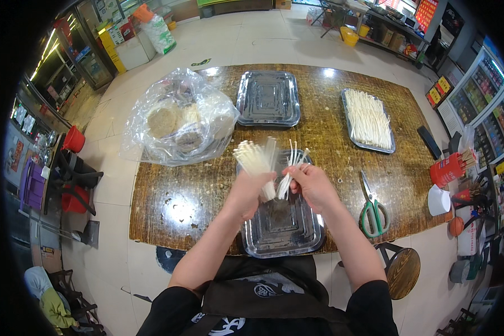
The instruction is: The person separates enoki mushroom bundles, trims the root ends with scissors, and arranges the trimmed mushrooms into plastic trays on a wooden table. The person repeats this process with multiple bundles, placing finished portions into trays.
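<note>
My left hand (pixel 252 189) grips a thick bunch of enoki mushrooms (pixel 252 157), partly blurred. Close on its right, my right hand (pixel 313 185) pinches a smaller bunch of enoki (pixel 284 187) between thumb and fingers. Both bunches are over a dark plastic tray (pixel 283 235) at the table's near edge. Beyond it lies another dark tray (pixel 269 98), which looks stacked. A clear plastic bag (pixel 180 122) holding more enoki clumps sits at the left. Rows of enoki (pixel 367 117) fill a tray at the right. Green-handled scissors (pixel 374 214) lie right of my right hand.
The wooden table (pixel 164 180) also bears a black oblong object (pixel 429 143), a red container of sticks (pixel 447 168) and a white cup-like object (pixel 439 200) at its right side. A round stool (pixel 403 273) stands below right. A seated person (pixel 52 298) is at lower left.
</note>
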